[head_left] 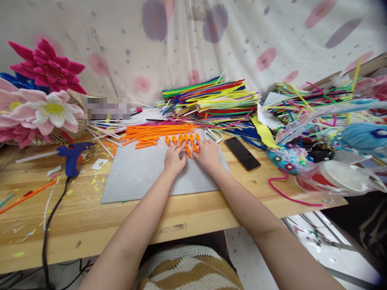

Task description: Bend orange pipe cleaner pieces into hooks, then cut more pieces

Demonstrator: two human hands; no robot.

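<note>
Several small orange pipe-cleaner petals (181, 139) stand in a row across the upper part of a grey cutting mat (136, 173). Two more orange petals (188, 151) lie just below that row, between my hands. My left hand (174, 160) rests on the mat left of these petals, fingers apart and slightly bent, with nothing seen in it. On the other side, my right hand (208, 156) lies with its fingers spread, its thumb side beside or touching the nearest petal; which one I cannot tell. Loose orange pipe cleaners (157, 131) lie along the mat's back edge.
White-handled scissors (214, 136) and a black phone (242, 153) lie to the right. A blue glue gun (71, 155) with a cord sits left. Bundled coloured pipe cleaners (211, 96) fill the back. Fuzzy flowers (50, 68) stand far left; a plastic tub (335, 177) stands right.
</note>
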